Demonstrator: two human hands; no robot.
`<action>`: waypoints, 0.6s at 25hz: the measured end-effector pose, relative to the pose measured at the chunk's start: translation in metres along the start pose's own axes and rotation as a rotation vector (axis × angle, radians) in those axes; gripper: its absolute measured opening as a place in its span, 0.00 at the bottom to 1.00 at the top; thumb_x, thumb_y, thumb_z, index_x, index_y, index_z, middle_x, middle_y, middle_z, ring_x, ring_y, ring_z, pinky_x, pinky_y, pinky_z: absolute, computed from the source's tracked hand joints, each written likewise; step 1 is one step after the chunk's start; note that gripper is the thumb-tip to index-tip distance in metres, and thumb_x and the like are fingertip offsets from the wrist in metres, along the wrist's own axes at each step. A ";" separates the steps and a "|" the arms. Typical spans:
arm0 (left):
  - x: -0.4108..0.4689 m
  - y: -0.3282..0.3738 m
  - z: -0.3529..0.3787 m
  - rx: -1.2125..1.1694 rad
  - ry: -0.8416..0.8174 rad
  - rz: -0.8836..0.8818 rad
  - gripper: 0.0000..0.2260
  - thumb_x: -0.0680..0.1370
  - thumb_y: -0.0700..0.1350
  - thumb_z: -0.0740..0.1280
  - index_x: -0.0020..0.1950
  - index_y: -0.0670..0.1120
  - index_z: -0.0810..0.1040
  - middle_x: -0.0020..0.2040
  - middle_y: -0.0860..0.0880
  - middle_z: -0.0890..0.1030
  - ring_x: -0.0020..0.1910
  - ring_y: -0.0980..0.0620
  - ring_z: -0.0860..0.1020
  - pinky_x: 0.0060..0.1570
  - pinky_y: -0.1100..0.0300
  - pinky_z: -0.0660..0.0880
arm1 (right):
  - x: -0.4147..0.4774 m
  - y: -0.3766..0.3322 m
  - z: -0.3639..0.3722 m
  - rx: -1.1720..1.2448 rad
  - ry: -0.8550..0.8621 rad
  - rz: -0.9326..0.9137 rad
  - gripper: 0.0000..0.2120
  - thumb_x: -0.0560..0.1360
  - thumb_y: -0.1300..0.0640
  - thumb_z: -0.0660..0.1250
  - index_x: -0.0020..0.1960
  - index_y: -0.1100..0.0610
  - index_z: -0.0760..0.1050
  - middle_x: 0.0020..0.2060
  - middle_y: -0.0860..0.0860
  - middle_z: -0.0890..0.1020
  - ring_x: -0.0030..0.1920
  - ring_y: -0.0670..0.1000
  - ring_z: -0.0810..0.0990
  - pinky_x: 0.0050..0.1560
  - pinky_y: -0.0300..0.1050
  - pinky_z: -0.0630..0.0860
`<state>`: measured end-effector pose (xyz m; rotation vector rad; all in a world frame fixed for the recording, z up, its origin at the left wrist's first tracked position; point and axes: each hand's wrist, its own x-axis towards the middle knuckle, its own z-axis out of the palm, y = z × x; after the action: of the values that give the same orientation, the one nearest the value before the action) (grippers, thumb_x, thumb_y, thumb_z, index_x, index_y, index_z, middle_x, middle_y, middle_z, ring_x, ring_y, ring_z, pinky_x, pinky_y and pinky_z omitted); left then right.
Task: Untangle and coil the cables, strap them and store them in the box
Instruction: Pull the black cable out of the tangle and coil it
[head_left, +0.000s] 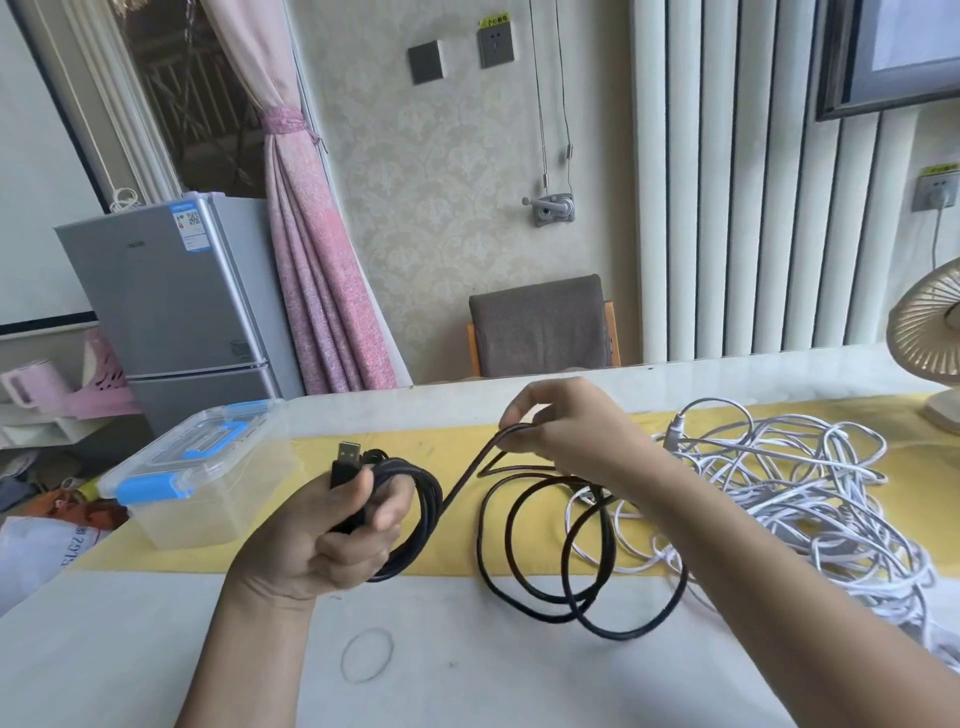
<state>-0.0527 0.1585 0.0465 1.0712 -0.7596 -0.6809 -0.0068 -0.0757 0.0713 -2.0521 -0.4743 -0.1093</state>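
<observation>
Person coils a black cable (428, 499) at a table (156, 649).
A thin band (366, 654) lies nearest. The left hand (332, 535) grips the coiled turns, plug upward; the right hand (566, 431) pinches a raised strand above slack loops. White cables (779, 483) lie tangled at right; the lidded clear box (197, 478) stands at left.

The near left of the table (130, 660) is open room, with only a thin rubber band (366, 654) lying flat on it. Loose loops of the black cable (545, 566) sprawl over the middle, and one strand runs straight across the gap between the left hand (332, 540) and the right hand (566, 431). The white cable tangle (779, 493) fills the right side, a fan (930, 338) stands at the far right, and the lidded box (197, 478) blocks the far left.
</observation>
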 end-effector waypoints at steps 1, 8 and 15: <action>0.001 -0.002 -0.002 0.047 -0.014 -0.037 0.14 0.83 0.49 0.56 0.51 0.40 0.74 0.26 0.54 0.62 0.22 0.61 0.59 0.20 0.69 0.53 | -0.001 -0.003 0.000 -0.049 0.022 -0.007 0.11 0.71 0.52 0.72 0.37 0.59 0.77 0.24 0.48 0.73 0.22 0.44 0.65 0.22 0.34 0.61; 0.013 -0.004 0.011 0.608 0.289 -0.253 0.26 0.73 0.65 0.64 0.60 0.46 0.80 0.24 0.53 0.66 0.20 0.58 0.56 0.21 0.66 0.53 | -0.012 -0.020 0.010 -0.181 0.000 0.024 0.17 0.69 0.57 0.69 0.25 0.59 0.69 0.14 0.46 0.67 0.18 0.44 0.64 0.20 0.33 0.59; 0.044 -0.016 0.029 0.573 0.777 -0.049 0.23 0.70 0.66 0.55 0.33 0.46 0.66 0.26 0.51 0.61 0.23 0.56 0.56 0.22 0.67 0.52 | -0.025 -0.037 0.021 -0.186 -0.116 -0.151 0.08 0.72 0.57 0.64 0.38 0.61 0.76 0.30 0.52 0.81 0.28 0.51 0.77 0.32 0.44 0.76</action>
<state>-0.0532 0.1039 0.0490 1.7319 -0.2384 -0.0328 -0.0460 -0.0491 0.0841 -2.2107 -0.7141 -0.1295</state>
